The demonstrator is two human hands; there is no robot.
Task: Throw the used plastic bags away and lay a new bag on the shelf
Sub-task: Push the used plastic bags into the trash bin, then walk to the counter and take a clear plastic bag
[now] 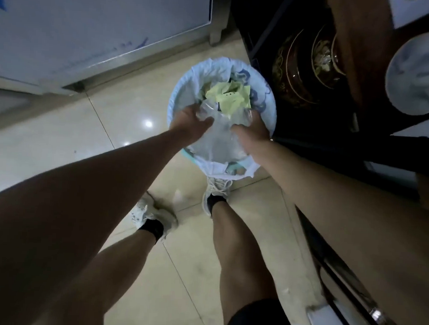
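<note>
A round waste bin (pixel 177 87) lined with a white bag stands on the floor in front of my feet. Crumpled yellow paper (pixel 229 98) lies inside it. Both my hands are over the bin's near half, pressing a clear used plastic bag (pixel 218 138) down into it. My left hand (pixel 188 120) grips the bag's left edge, and my right hand (pixel 253 129) grips its right edge. The bag is see-through and partly hidden under my fingers.
A dark shelf unit (pixel 307 146) stands right beside the bin, holding dark patterned bowls (pixel 301 68) and a white plate (pixel 416 73). A white cabinet (pixel 91 29) fills the upper left. The floor (pixel 62 136) is glossy beige tile. My white shoes stand just below the bin.
</note>
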